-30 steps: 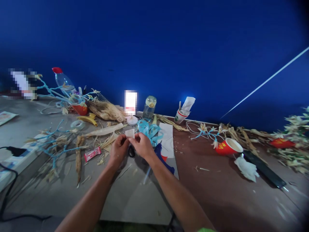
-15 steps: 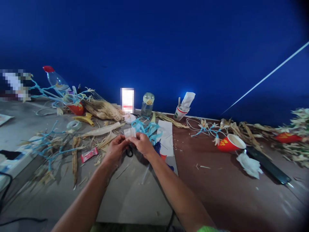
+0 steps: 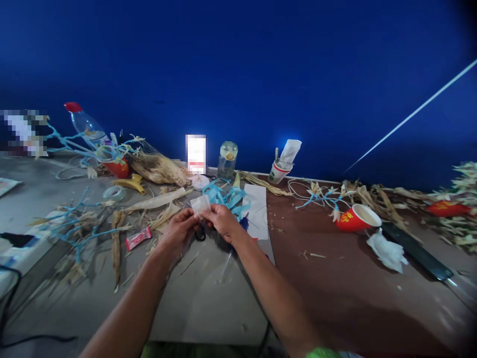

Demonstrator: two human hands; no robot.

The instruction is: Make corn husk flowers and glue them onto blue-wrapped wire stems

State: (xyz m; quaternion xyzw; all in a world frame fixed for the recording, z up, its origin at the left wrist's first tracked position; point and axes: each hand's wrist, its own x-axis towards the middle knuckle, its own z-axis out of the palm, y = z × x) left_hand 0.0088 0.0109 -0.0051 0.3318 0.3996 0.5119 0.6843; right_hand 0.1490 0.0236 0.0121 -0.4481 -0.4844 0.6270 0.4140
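Between my two hands is a small, thin white piece (image 3: 200, 204), like paper or tissue, raised over the table. My left hand (image 3: 181, 226) pinches its lower left edge, and my right hand (image 3: 222, 220) pinches it from the right; the fingertips of both nearly meet. Just under the hands lies a pair of scissors with a black handle loop (image 3: 200, 234), the rest of it covered. Light blue ribbon strips (image 3: 223, 194) are heaped right behind my hands. A dark blue tool (image 3: 244, 223), partly hidden by my right forearm, rests on a white sheet (image 3: 258, 209).
Blue-wrapped stems (image 3: 76, 233), dried husks (image 3: 160, 196) and a pink candy packet (image 3: 138, 238) litter the left side. A glass jar (image 3: 227, 161) and a white cup (image 3: 279, 171) stand along the blue wall. Rightward lie a red paper cup (image 3: 354, 219), crumpled tissue (image 3: 387, 252) and a long dark object (image 3: 417, 251).
The white piece has tilted and now shows more of its flat face. Both hands keep their pinch on it in nearly the same place. The view has shifted slightly.
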